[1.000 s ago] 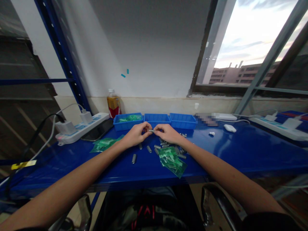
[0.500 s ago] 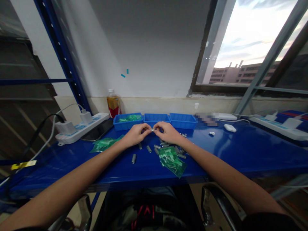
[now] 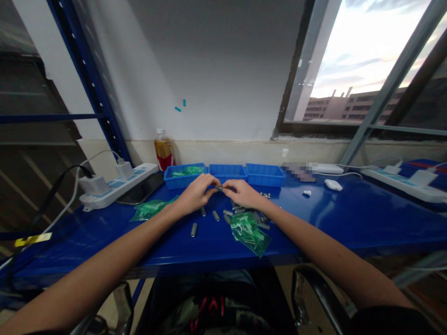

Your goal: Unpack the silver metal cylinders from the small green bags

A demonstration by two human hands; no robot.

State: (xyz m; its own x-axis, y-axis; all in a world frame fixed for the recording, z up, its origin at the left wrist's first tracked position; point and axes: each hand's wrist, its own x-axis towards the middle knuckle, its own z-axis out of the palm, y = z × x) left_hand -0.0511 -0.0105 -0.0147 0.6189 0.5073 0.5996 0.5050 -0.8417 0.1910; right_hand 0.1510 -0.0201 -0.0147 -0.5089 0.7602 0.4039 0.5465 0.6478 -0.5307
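Observation:
My left hand (image 3: 197,191) and my right hand (image 3: 240,193) meet over the blue table (image 3: 349,218), fingers pinched on the two ends of one small metal cylinder (image 3: 219,188). Below them several loose metal cylinders (image 3: 213,216) lie scattered, one (image 3: 193,229) nearer the front edge. A green plastic bag (image 3: 249,232) with small parts lies under my right wrist. A second green bag (image 3: 150,208) lies left of my left forearm.
Three blue bins (image 3: 225,173) stand in a row behind my hands, the left one holding green bags. A bottle (image 3: 164,151), a white power strip (image 3: 111,186) and a dark phone (image 3: 141,190) sit at back left. Another power strip (image 3: 405,184) and white chargers lie at right.
Both hands stay pinched together on the cylinder; my fingers have shifted slightly around it, and the hands sit a little lower than before.

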